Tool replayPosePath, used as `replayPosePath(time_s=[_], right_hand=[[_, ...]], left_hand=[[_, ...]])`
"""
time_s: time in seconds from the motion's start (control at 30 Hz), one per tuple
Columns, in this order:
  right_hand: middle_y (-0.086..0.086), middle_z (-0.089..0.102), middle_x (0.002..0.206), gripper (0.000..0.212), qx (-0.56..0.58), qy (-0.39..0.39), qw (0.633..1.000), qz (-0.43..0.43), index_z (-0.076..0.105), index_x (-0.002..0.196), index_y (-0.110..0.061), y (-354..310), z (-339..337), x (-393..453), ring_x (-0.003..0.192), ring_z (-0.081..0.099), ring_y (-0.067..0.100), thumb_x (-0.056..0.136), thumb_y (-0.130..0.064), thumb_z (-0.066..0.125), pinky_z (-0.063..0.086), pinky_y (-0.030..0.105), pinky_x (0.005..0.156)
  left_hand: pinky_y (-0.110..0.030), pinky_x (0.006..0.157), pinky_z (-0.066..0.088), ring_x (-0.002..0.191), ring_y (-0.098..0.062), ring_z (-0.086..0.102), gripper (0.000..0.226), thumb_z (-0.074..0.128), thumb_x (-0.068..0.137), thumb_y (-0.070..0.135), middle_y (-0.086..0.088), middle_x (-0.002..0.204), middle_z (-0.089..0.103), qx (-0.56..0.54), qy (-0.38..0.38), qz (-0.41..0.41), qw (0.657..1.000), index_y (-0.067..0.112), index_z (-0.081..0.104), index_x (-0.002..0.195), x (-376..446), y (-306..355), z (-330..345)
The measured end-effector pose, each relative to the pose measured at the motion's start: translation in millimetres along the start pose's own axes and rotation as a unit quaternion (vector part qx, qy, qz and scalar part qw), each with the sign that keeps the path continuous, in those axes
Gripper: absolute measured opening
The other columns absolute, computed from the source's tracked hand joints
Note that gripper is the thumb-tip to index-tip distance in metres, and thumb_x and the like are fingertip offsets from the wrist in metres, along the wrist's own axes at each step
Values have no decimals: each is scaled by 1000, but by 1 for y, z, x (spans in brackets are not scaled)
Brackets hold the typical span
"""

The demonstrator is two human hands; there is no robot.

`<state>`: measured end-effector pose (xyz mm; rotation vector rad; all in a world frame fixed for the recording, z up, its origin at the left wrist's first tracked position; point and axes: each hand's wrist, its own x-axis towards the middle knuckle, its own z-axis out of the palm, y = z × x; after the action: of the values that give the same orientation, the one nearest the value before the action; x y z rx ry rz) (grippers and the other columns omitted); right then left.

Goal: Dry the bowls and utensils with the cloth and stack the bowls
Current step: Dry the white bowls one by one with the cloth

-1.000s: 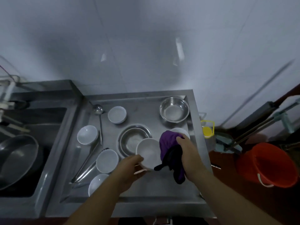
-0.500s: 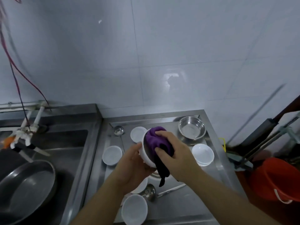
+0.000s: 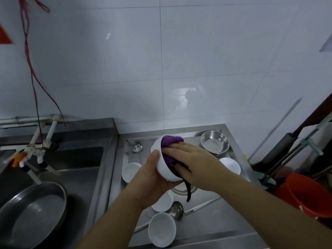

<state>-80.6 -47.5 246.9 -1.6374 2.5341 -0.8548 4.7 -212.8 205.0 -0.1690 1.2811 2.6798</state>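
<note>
My left hand holds a white bowl tilted on its side above the steel draining board. My right hand presses a purple and black cloth into the bowl's inside, with a black end hanging down. More white bowls rest on the board: one at the left, one at the right, one under my left wrist and one at the front. Two ladles lie there, one at the back and one at the front. A steel bowl stands at the back right.
A sink with a large steel pan lies at the left, with a tap over it. A steel dish sits partly hidden under my hands. An orange bucket and mop handles stand on the floor at the right.
I lifted the white bowl off the board, tilted it on its side, and pushed the cloth into it with my right hand. The camera tilted up toward the wall.
</note>
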Motion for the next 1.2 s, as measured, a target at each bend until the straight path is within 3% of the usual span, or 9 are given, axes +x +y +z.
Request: replayPosePath(time_s=[0.23, 0.47, 0.6, 0.73, 0.83, 0.9, 0.97, 1.07, 1.2], right_hand=[[-2, 74, 96, 24, 42, -10, 984, 176, 57, 129, -36, -34, -10, 29, 82, 67, 17, 108, -35, 46, 57, 42, 78], [7, 78, 98, 19, 273, -101, 890, 350, 75, 103, -22, -49, -48, 35, 88, 77, 28, 99, -31, 58, 65, 42, 79], [17, 79, 90, 17, 454, -46, 821, 344, 80, 97, 0, -49, -62, 31, 70, 72, 8, 96, -11, 68, 59, 17, 64], [-10, 52, 31, 27, 432, 26, 814, 388, 60, 129, 10, -44, -45, 14, 34, 54, -8, 106, 9, 47, 44, 7, 46], [-13, 71, 57, 30, 553, 95, 757, 336, 68, 128, 11, -58, -34, 21, 54, 67, -5, 105, -2, 54, 51, 9, 56], [-5, 78, 71, 28, 625, 157, 698, 313, 86, 95, -12, -71, -29, 28, 64, 74, 4, 102, -6, 60, 57, 15, 61], [1, 81, 86, 30, 584, 201, 744, 255, 86, 88, -26, -78, -22, 31, 82, 78, 13, 100, -12, 63, 62, 25, 74], [-12, 79, 105, 27, 309, 232, 910, 152, 77, 112, -36, -74, -18, 29, 102, 74, 9, 101, -18, 60, 58, 27, 93], [-8, 75, 122, 42, 20, 135, 990, 21, 66, 137, -24, -62, -33, 30, 103, 65, 8, 97, -13, 58, 43, 10, 85]], left_hand=[[-72, 104, 48, 131, -54, 56, 113, 93, 62, 61, -32, 144, 57, 91, 87, 89, 988, 12, 45, 152, -3, 25, 2], [-50, 94, 59, 124, -44, 64, 107, 90, 69, 64, -28, 140, 55, 139, 15, 129, 982, 16, 43, 151, -8, 29, -7], [-49, 96, 59, 121, -49, 60, 115, 81, 79, 66, -40, 136, 52, 126, -30, 133, 983, -7, 31, 153, -7, 26, -7], [-70, 107, 45, 130, -68, 45, 136, 80, 70, 78, -53, 138, 43, 60, -28, 117, 991, -16, 25, 152, -9, 10, -6], [-63, 107, 49, 135, -60, 47, 136, 87, 68, 71, -50, 146, 39, 2, -6, 112, 994, -9, 23, 158, -11, 8, -1], [-56, 107, 53, 138, -52, 49, 127, 87, 71, 67, -41, 152, 41, -11, 4, 120, 993, 0, 27, 160, -12, 9, 4], [-55, 110, 51, 142, -48, 49, 121, 87, 72, 65, -33, 155, 45, -14, 13, 124, 992, 7, 30, 161, -14, 11, 10], [-52, 110, 52, 144, -45, 49, 119, 88, 71, 65, -29, 155, 49, -12, 15, 139, 990, 9, 33, 161, -16, 22, 22], [-55, 101, 58, 136, -45, 57, 116, 89, 68, 66, -30, 148, 55, 18, 32, 153, 987, 11, 41, 157, -24, 35, 23]])
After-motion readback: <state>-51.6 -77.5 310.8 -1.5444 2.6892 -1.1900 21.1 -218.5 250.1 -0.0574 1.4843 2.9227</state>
